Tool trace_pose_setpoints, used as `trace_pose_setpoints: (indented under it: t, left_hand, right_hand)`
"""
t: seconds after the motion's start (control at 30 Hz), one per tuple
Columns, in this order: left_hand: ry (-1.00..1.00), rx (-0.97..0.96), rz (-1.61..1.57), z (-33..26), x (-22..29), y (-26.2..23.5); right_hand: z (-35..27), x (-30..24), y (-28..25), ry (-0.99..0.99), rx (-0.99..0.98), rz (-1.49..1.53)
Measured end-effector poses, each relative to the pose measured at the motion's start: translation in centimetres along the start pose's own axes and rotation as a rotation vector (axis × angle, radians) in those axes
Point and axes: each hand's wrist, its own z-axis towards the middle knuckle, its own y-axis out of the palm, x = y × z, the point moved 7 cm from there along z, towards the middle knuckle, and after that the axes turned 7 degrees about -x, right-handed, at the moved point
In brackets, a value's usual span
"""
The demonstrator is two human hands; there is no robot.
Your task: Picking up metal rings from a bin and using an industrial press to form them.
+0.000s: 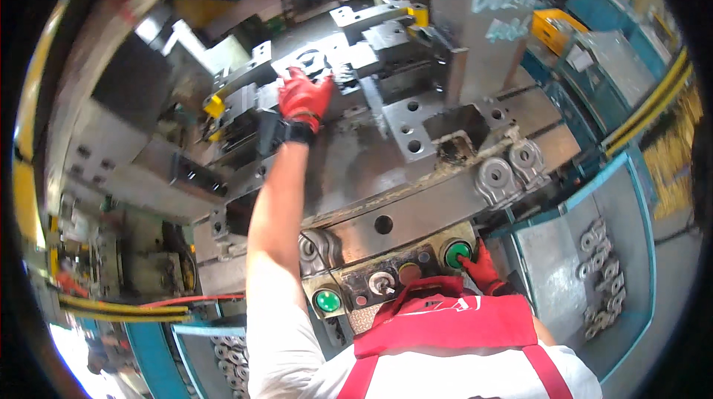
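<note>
My left hand (303, 97), in a red glove, reaches forward into the steel press die. Its fingers are apart, at the near edge of a bright metal part with a round opening (313, 62); whether they touch it I cannot tell. Blocks with yellow pieces (418, 16) flank that part. My right hand (484, 271), also red-gloved, is beside the control panel (407, 274), fingers stretched out over the right green push button (457, 253). Nothing shows in its grasp. At the panel's left end is another green button (327, 300).
Cast metal parts (496, 180) rest on the bed's front edge at right, and another (319, 249) lies near my left forearm. A blue-edged bin (546, 265) with several castings stands right; another (197, 358) is lower left. A thick steel upright (483, 50) rises behind the bed.
</note>
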Motion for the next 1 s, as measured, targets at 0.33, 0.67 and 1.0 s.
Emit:
trace_pose_setpoints:
  t: [0.33, 0.67, 1.0]
  left_hand:
    - [-0.259, -0.275, -0.064, 11.4, -1.6, 8.3]
    - [0.105, 0.077, -0.592, 1.1, -1.8, -0.7]
    - [-0.002, -0.014, -0.803, -26.3, -8.5, -7.6]
  right_hand:
    - [-4.6, 3.3, -0.1, 0.155, 0.026, 0.264]
    - [0.2, -6.3, -12.1, -0.402, 0.521, 0.040]
    - [9.4, -9.5, -12.2, -0.319, 0.358, -0.747]
